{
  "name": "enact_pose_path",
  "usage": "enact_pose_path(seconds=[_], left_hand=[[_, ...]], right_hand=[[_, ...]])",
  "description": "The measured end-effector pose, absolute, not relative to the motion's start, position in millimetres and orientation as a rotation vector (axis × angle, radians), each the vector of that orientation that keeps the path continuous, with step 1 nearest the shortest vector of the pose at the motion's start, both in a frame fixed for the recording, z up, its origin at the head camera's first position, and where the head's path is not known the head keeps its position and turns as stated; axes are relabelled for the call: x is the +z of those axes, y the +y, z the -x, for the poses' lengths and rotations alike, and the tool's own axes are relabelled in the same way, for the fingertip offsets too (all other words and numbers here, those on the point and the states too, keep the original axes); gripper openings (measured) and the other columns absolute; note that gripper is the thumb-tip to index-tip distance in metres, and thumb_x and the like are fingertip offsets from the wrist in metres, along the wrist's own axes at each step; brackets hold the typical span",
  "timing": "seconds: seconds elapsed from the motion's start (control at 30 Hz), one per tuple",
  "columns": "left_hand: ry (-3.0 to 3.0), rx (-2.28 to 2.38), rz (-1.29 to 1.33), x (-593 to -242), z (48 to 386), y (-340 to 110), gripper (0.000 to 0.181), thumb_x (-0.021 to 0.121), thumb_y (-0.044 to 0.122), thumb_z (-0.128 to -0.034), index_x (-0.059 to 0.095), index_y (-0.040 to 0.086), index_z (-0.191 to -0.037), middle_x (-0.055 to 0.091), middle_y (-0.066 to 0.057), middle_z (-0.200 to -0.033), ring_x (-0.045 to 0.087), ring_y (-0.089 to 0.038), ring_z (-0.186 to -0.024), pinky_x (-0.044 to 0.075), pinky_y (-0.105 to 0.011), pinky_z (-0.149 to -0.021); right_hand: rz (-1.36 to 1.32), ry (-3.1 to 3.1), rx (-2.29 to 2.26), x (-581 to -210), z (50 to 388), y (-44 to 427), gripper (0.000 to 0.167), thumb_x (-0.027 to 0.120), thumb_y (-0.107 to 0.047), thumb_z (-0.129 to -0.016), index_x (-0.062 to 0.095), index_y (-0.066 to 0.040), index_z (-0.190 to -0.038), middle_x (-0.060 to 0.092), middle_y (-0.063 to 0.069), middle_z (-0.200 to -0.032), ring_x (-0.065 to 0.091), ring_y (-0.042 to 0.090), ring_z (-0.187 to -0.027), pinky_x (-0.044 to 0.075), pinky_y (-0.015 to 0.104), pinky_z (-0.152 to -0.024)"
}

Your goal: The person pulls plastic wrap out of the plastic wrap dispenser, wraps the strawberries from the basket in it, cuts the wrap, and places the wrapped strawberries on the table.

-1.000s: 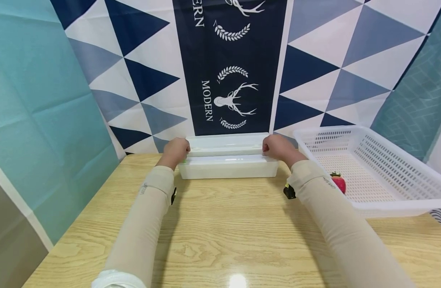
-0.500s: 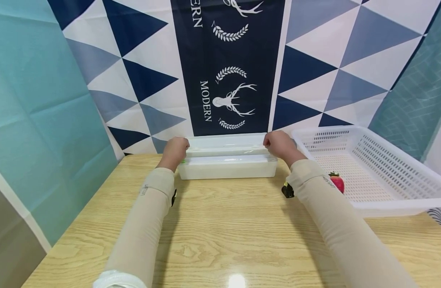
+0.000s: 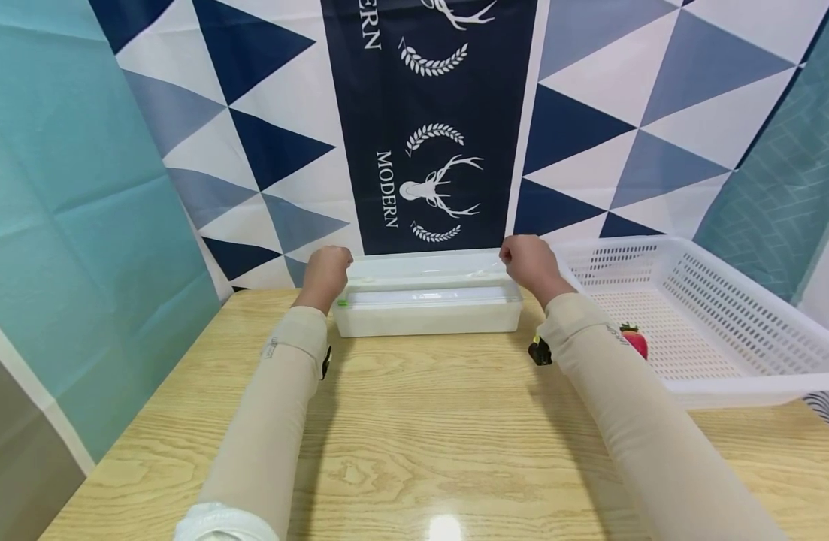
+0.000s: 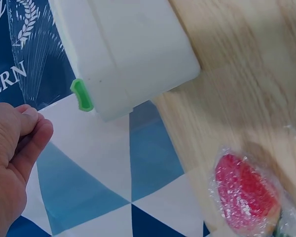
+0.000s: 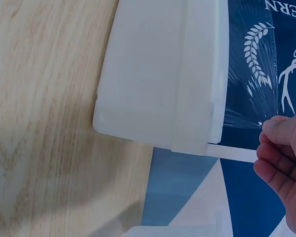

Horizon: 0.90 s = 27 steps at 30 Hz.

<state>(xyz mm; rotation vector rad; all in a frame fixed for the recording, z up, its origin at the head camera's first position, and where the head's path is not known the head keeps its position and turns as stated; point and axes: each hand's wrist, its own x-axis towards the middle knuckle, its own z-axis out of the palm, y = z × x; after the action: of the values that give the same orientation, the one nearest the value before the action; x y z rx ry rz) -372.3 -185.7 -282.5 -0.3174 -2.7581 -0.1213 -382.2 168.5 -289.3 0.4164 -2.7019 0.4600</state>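
A long white cling film dispenser (image 3: 428, 319) stands at the back of the table, its lid (image 3: 428, 264) raised. My left hand (image 3: 328, 272) is above its left end and pinches a corner of clear cling film (image 4: 42, 64) between thumb and fingers. At the right end, my right hand (image 3: 530, 263) pinches the other corner of the film, which pulls into creases at the fingertips in the right wrist view. The film spans between both hands and is hard to see in the head view. A green slider (image 4: 82, 95) sits at the dispenser's left end.
A white perforated basket (image 3: 745, 387) stands at the right with a strawberry (image 3: 634, 343) in it, partly behind my right sleeve. The left wrist view shows a pink-red fruit (image 4: 246, 195) wrapped in clear film on the wooden table (image 3: 414, 428). A patterned cloth (image 3: 279, 143) hangs behind.
Both hands have risen a little from the dispenser, the right one also shifting slightly right. More of the dispenser's opening and the green slider now show. The basket has stayed put.
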Motion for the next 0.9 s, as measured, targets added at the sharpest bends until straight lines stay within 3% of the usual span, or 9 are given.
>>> enact_pose_path(seconds=[0.27, 0.7, 0.9], left_hand=[[-2.747, -0.121, 0.302, -274.1, 370.3, -185.7, 0.023, 0.06, -0.007, -0.0907, 0.071, -0.001, -0.109, 0.07, -0.016, -0.108, 0.065, -0.029, -0.103, 0.05, -0.039, -0.093], [-2.787, -0.123, 0.247, -257.3, 364.1, -184.7, 0.031, 0.057, -0.009, -0.0911, 0.068, 0.002, -0.118, 0.068, -0.015, -0.116, 0.062, -0.03, -0.108, 0.048, -0.04, -0.097], [-2.754, -0.097, 0.253, -251.1, 361.2, -185.8, 0.031, 0.062, -0.01, -0.0877, 0.068, 0.001, -0.116, 0.068, -0.016, -0.113, 0.063, -0.031, -0.105, 0.05, -0.039, -0.094]], right_hand=[[-0.366, -2.71, 0.49, -277.9, 378.6, 168.0, 0.019, 0.052, 0.005, -0.09, 0.07, 0.002, -0.095, 0.067, 0.016, -0.094, 0.058, 0.031, -0.084, 0.05, 0.046, -0.076], [-0.402, -2.645, 0.437, -262.8, 374.3, 170.8, 0.024, 0.048, 0.005, -0.086, 0.07, 0.001, -0.094, 0.069, 0.016, -0.094, 0.061, 0.034, -0.085, 0.051, 0.048, -0.077], [-0.404, -2.634, 0.452, -254.6, 371.3, 171.6, 0.023, 0.049, 0.006, -0.087, 0.07, 0.002, -0.095, 0.068, 0.017, -0.094, 0.059, 0.033, -0.084, 0.05, 0.047, -0.076]])
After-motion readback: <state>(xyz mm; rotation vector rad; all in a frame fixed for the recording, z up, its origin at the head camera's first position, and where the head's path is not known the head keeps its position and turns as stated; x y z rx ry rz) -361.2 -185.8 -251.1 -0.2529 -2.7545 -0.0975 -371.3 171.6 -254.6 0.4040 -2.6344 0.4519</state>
